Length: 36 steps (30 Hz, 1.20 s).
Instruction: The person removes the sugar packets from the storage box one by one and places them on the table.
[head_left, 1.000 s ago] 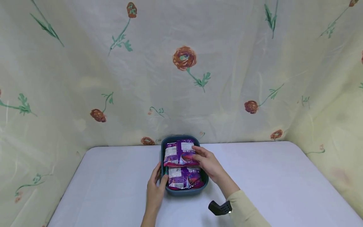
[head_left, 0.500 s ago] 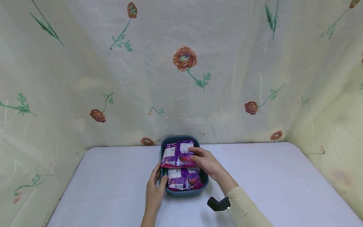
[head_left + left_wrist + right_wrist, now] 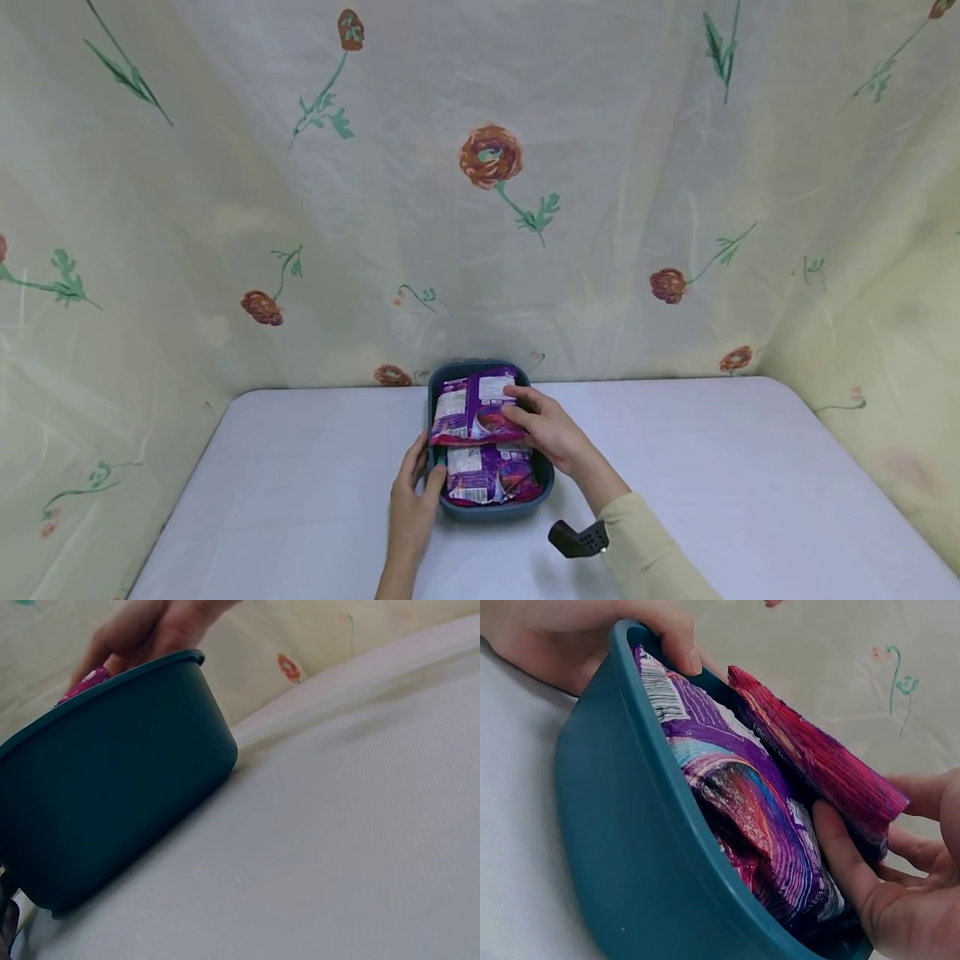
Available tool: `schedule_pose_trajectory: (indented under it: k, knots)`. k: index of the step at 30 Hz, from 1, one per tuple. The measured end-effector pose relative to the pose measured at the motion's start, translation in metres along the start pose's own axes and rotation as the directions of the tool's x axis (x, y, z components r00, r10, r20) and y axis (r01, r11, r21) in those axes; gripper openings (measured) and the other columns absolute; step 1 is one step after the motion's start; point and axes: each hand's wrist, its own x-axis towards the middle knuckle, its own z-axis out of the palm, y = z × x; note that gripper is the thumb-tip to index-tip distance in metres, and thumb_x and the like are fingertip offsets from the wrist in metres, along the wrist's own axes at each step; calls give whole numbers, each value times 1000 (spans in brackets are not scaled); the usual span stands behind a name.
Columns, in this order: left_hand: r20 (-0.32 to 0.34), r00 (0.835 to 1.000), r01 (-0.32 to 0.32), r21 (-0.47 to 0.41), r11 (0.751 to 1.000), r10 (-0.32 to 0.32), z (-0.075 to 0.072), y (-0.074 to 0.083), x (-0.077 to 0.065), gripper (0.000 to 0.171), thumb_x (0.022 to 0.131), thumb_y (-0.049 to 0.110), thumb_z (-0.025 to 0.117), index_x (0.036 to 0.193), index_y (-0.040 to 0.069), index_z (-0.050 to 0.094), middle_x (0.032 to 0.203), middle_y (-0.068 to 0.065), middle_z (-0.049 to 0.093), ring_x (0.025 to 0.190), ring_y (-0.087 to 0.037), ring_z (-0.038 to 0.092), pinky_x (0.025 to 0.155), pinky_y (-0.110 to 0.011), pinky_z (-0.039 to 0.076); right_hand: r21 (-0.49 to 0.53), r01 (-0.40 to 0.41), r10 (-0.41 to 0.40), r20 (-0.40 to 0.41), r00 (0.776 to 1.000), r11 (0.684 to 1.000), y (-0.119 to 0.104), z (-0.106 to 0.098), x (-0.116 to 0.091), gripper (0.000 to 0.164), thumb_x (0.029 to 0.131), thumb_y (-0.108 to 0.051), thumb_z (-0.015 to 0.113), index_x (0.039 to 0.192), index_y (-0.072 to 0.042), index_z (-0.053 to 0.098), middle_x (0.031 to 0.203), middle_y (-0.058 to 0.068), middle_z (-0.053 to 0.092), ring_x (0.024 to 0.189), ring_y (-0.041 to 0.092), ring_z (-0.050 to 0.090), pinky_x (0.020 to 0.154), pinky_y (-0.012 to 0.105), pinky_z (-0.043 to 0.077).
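A blue-green plastic tub (image 3: 491, 510) stands on the table with two purple-and-pink printed packets in it. My left hand (image 3: 411, 510) grips its left wall, thumb over the rim, as the right wrist view also shows with the left hand (image 3: 660, 626) at the far side. The nearer packet (image 3: 491, 473) lies low in the tub. Above and behind it, the second packet (image 3: 472, 408) is tilted, its pink end (image 3: 817, 746) raised by the rim. My right hand (image 3: 551, 432) pinches this upper packet at its right side, thumb on one face and fingers behind.
A white-covered table (image 3: 315, 467) extends on both sides of the tub. Behind it hangs a pale flowered curtain (image 3: 585, 275), close to the tub's far end. A black wrist camera (image 3: 577, 540) sits at the right sleeve (image 3: 652, 546).
The upper packet shifted slightly left with my right hand, then slightly back right. My left hand and the tub stay in place.
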Motion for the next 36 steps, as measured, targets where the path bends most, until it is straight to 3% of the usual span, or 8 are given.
schedule_pose_trajectory:
  k: [4, 8, 11, 15, 18, 25, 32, 36]
  knots:
    - [-7, 1000, -1, -1, 1000, 1, -1, -2, 3, 53, 93, 21, 58, 143, 21, 40, 145, -7, 46, 131, -28, 46, 113, -48, 34, -21, 21, -22, -22, 1000, 1000, 0, 3, 1, 46, 97, -18, 52, 141, -12, 41, 153, 17, 26, 125, 34, 47, 101, 49, 47]
    - [2, 1000, 19, 1, 1000, -19, -4, 19, -4, 53, 93, 15, 57, 143, 15, 41, 144, -12, 47, 131, -32, 46, 113, -51, 33, -57, 39, -44, -75, 996, 998, 2, 6, 1, 45, 95, -13, 54, 139, -14, 45, 153, 15, 28, 125, 33, 46, 100, 47, 49]
    - [9, 1000, 17, 4, 1000, -17, -5, 26, -7, 53, 93, 13, 56, 143, 12, 40, 143, -15, 47, 130, -34, 46, 112, -52, 34, -83, 61, -70, -104, 992, 995, 3, 8, -1, 45, 94, -12, 55, 138, -16, 47, 153, 15, 28, 133, 34, 37, 107, 51, 40]
    - [4, 1000, -8, 5, 1000, 8, -2, 4, 1, 53, 93, 19, 56, 143, 19, 40, 143, -10, 47, 131, -30, 47, 111, -50, 35, -84, 98, -109, -133, 985, 992, 4, 8, -5, 46, 93, -14, 57, 137, -17, 47, 153, 14, 29, 141, 34, 27, 115, 53, 28]
    - [0, 1000, -10, 6, 1000, 10, 0, -6, 4, 53, 93, 22, 57, 143, 24, 41, 142, -6, 49, 130, -26, 48, 112, -49, 35, -66, 112, -121, -153, 981, 992, 7, 6, -10, 46, 92, -17, 58, 137, -19, 49, 153, 13, 30, 141, 32, 27, 115, 52, 27]
    - [-1, 1000, -20, 2, 1000, 20, 1, -6, 5, 53, 92, 24, 58, 142, 26, 41, 142, -5, 50, 129, -26, 49, 112, -50, 35, -17, 154, -154, -170, 973, 988, 12, 2, -19, 45, 92, -21, 60, 136, -20, 51, 152, 10, 32, 134, 30, 40, 105, 49, 43]
    - [-25, 1000, -14, 14, 1000, 14, -3, -9, 6, 53, 91, 17, 58, 141, 24, 44, 140, -6, 51, 126, -25, 52, 110, -47, 38, 17, 186, -181, -162, 970, 982, 18, 6, -20, 43, 94, -18, 57, 136, -21, 50, 153, 6, 31, 136, 30, 39, 111, 46, 37]
    - [-18, 1000, -4, 10, 1000, 4, -1, -8, 6, 53, 90, 17, 57, 141, 25, 43, 141, -5, 51, 127, -25, 51, 110, -47, 38, 35, 202, -193, -179, 965, 979, 19, 5, -23, 43, 94, -15, 56, 136, -21, 51, 152, 5, 33, 130, 28, 45, 107, 41, 42]
